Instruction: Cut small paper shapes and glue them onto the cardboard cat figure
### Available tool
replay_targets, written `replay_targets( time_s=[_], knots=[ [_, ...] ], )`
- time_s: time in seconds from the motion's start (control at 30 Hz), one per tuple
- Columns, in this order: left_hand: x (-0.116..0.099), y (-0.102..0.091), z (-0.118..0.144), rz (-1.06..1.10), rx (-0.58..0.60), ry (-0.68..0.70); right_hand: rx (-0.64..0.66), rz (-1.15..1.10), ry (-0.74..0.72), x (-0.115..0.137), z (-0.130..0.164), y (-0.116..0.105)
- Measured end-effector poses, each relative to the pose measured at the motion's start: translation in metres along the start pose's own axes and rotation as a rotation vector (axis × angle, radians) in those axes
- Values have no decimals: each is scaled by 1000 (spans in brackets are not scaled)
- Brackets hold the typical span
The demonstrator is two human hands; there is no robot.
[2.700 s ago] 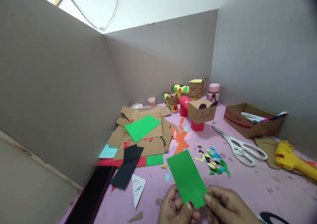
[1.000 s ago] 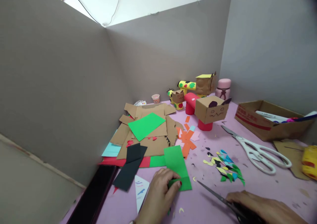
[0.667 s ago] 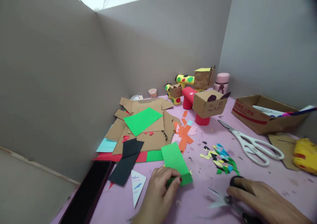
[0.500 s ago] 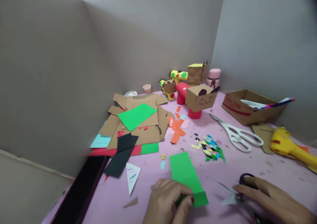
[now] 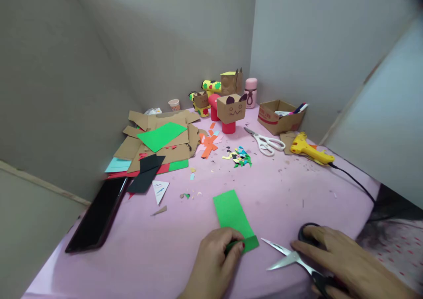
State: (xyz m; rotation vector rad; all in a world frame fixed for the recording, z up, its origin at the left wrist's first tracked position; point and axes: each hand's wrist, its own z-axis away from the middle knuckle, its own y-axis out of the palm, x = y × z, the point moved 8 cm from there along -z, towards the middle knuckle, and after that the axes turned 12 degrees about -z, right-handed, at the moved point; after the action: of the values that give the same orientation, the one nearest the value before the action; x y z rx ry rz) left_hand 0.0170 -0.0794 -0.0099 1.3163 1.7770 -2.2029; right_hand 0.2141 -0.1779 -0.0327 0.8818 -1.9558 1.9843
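Bare pink table (image 5: 291,193) is lying open between the green paper (image 5: 231,213) and the far clutter. Paper scraps (image 5: 239,156), white scissors (image 5: 266,142) and a glue gun (image 5: 309,149) are crowding the back.

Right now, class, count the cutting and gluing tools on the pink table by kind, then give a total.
Black scissors, under the right hand: 1
White scissors: 1
Yellow glue gun: 1
Total: 3
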Motion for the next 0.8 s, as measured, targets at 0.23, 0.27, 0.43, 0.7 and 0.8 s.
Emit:
replay_targets(
  time_s=[0.23, 0.27, 0.43, 0.7, 0.8],
  knots=[
    [-6, -2, 2, -20, -46, 22, 120, -34, -17, 36, -29, -6],
    [-6, -2, 2, -19, -48, 22, 155, -34, -12, 38, -30, -4],
    [-10, -4, 2, -103, -98, 127, 194, 28, -16, 47, -36, -2],
    [-17, 13, 8, -388, 146, 329, 82, 158, -171, 44, -30, 5],
    [-14, 18, 16, -437, 283, 365, -1, 179, -216, 41, -30, 7]
  ],
)
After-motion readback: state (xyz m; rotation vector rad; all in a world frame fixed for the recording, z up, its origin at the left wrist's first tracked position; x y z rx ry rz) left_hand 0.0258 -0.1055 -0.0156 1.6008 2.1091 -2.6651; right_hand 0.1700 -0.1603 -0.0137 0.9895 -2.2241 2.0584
